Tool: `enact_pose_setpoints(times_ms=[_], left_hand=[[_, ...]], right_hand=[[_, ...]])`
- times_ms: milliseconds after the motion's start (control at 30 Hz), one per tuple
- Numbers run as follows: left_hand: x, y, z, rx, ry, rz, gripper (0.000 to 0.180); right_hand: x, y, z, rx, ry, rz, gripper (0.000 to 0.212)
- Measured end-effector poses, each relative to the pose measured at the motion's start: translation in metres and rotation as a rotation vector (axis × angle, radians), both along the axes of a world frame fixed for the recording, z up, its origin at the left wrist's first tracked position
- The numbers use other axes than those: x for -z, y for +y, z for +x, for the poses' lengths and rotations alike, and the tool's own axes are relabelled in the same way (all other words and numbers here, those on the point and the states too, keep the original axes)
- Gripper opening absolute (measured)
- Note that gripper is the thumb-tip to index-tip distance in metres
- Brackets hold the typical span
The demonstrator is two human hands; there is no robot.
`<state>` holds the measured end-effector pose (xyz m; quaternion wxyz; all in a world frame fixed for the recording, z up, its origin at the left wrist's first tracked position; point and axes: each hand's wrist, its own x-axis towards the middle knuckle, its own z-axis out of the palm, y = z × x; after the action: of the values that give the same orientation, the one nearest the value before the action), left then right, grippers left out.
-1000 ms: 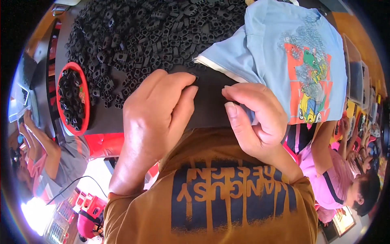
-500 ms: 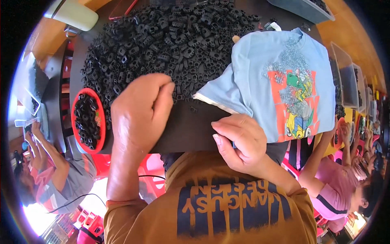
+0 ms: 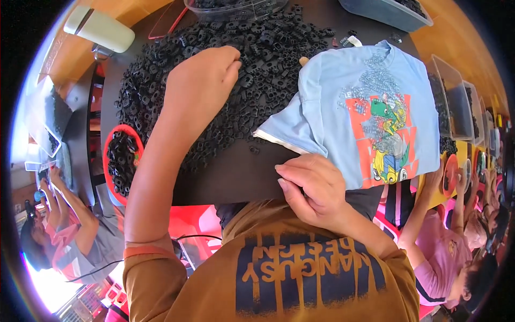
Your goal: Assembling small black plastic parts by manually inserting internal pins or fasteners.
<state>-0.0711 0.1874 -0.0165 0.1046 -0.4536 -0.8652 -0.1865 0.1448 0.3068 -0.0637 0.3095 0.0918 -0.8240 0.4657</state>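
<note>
My left hand [image 3: 199,86] is over a wide heap of small black plastic claw-clip pieces [image 3: 263,80]. Its fingers are curled closed, and whatever they may hold is hidden beneath. By the table's near edge, my right hand [image 3: 316,185] stays loosely closed, thumb and forefinger bent toward each other; nothing can be made out inside it. Just beyond this hand lies a folded light-blue T-shirt [image 3: 316,115] with a cartoon print. Many tiny clear pieces [image 3: 383,80] are scattered on the shirt. One loose black piece [image 3: 254,149] sits on the dark table [image 3: 236,177].
A red oval basket [image 3: 140,145] of black pieces is at the left edge. Clear tubs [image 3: 236,12] stand at the back, with a grey-blue bin [image 3: 386,16] farther right. A white bottle [image 3: 104,31] is far left. Co-workers sit on both sides.
My left hand has moved forward, away from me, onto the heap. My right hand has barely shifted. The view has tilted so that more of the table's far side shows.
</note>
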Motion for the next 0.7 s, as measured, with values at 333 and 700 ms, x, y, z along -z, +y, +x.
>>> enact_pose_setpoints(times_ms=[333, 700], left_hand=[[0.001, 0.006, -0.006, -0.052, -0.13, -0.152, 0.024], [-0.03, -0.018, 0.069, -0.12, -1.37, 0.408, 0.019]], right_hand=[[0.001, 0.002, 0.001, -0.011, 0.02, -0.053, 0.027], [-0.005, 0.009, 0.006, -0.031, -0.131, -0.345, 0.028]])
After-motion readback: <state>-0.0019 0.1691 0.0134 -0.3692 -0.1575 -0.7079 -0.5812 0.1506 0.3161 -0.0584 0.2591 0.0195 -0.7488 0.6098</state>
